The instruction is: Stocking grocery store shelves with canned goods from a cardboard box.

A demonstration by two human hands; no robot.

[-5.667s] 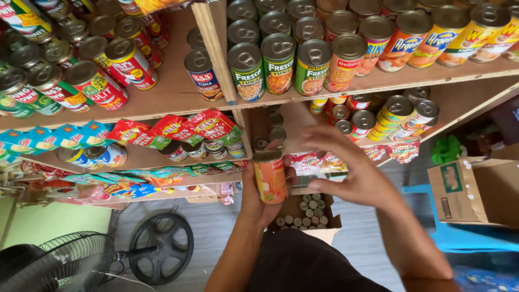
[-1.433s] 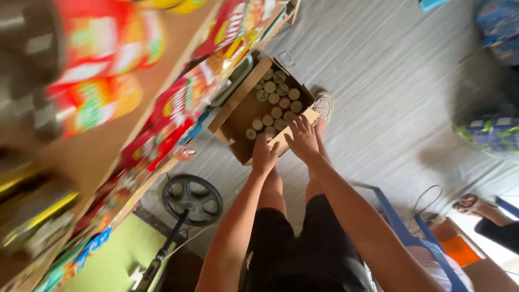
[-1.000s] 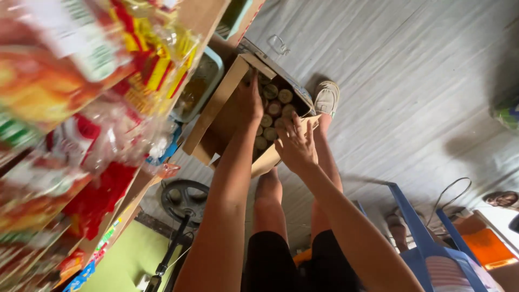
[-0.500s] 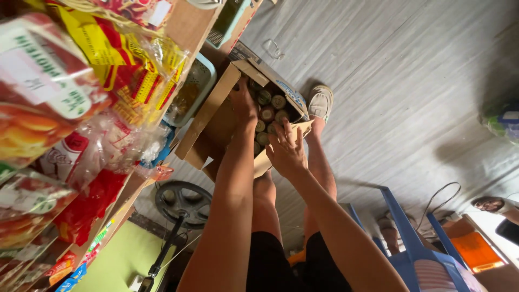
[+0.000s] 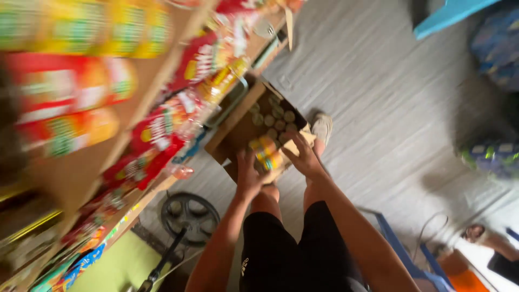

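I stand over an open cardboard box (image 5: 233,133) on the floor, with several round cans (image 5: 277,115) packed inside it. Just above the box's near edge, a couple of yellow and orange labelled cans (image 5: 266,152) are pressed between my two hands. My left hand (image 5: 246,177) grips them from the left side. From the right, my right hand (image 5: 303,157) closes on them. The picture is blurred by motion, so finger detail is unclear.
A wooden shelf unit (image 5: 75,178) on the left is stacked with cans and red and yellow packets. A floor fan (image 5: 189,213) lies by my legs, and a blue stool (image 5: 403,251) is behind. Another person's limb (image 5: 478,233) shows at lower right. My shoe (image 5: 323,127) touches the box.
My hands went from holding a can at the shelf down into the box. They have now come up from it with cans between them, and the view has swung left.
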